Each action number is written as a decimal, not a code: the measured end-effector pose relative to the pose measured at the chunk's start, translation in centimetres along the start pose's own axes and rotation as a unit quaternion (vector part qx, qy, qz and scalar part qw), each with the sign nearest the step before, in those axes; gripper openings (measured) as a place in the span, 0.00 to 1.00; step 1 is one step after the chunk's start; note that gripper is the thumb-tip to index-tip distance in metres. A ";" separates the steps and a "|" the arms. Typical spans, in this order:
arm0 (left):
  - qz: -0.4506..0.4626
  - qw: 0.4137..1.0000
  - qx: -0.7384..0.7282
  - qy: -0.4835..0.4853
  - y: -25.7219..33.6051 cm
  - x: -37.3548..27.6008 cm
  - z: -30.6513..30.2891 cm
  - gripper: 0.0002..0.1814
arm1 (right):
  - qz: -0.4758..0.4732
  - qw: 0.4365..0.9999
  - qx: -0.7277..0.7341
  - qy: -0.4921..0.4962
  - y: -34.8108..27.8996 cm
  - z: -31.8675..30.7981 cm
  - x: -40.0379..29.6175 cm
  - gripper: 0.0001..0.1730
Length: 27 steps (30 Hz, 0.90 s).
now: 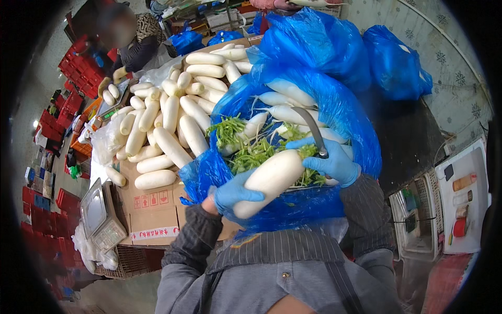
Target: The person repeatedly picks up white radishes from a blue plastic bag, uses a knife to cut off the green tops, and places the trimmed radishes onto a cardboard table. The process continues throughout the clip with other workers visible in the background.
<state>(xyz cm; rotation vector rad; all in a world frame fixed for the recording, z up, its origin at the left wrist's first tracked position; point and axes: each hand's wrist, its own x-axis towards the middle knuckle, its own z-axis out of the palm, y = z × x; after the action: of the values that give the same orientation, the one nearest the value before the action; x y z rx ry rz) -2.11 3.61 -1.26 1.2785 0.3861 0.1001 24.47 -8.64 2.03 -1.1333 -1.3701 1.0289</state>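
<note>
A thick white daikon radish (270, 182) lies tilted across the front of an open blue plastic bag (355, 114). My left hand (237, 194), in a blue glove, grips its lower end. My gloved right hand (333, 161) holds a curved sickle-like knife (311, 121), its blade arching away from me and its handle hidden in the palm. The right thumb and forefinger are at the radish's short green top (308, 151). Inside the bag are leafy green tops (255, 155) and several whole radishes (288, 114) with thin roots.
To the left, several trimmed radishes (170, 114) are heaped on cardboard (153, 212). A weighing scale (102, 216) stands at the near left edge. Full blue bags (313, 43) stand behind. A co-worker (137, 43) is at the far left; plastic baskets (415, 219) are at right.
</note>
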 end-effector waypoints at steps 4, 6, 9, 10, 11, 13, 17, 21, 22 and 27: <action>0.018 0.993 -0.089 0.069 -1.7 0.6 0.6 0.46 | -0.011 0.916 -0.242 0.319 0.0 -0.7 0.3 0.21; 0.068 0.987 -0.099 0.110 -2.1 0.8 0.7 0.45 | -0.041 0.907 -0.346 0.237 -0.3 0.4 -1.0 0.18; 0.068 0.985 -0.087 0.135 -3.0 1.1 0.5 0.46 | -0.068 0.891 -0.397 0.211 1.1 3.2 -1.7 0.13; 0.075 0.985 -0.080 0.137 -3.3 0.9 0.4 0.47 | -0.023 0.889 -0.403 0.216 1.4 3.4 -1.3 0.15; 0.083 0.984 -0.073 0.138 -3.5 0.9 0.4 0.47 | -0.025 0.889 -0.401 0.220 1.4 3.5 -1.2 0.14; 0.087 0.985 -0.068 0.134 -3.4 0.6 0.5 0.47 | -0.034 0.887 -0.401 0.228 1.3 3.5 -0.8 0.13; 0.077 0.988 -0.056 0.122 -3.4 -0.3 0.5 0.49 | -0.034 0.887 -0.409 0.209 1.0 3.8 -0.5 0.12; 0.072 0.990 -0.048 0.113 -4.3 -0.5 0.0 0.50 | -0.020 0.883 -0.430 0.187 1.4 4.3 -0.6 0.10; 0.070 0.989 -0.063 0.112 -4.3 -0.8 0.2 0.51 | -0.011 0.875 -0.449 0.179 1.7 4.4 -0.6 0.10; 0.191 0.971 -0.083 0.114 -3.4 -4.3 -0.3 0.54 | 0.234 0.898 -0.362 0.089 8.8 -1.1 -2.6 0.10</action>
<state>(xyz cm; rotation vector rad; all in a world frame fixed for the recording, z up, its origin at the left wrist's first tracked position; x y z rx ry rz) -6.69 1.68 -3.57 1.1656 0.3158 0.5995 26.49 -9.59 -6.97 -2.1382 -1.3947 0.7036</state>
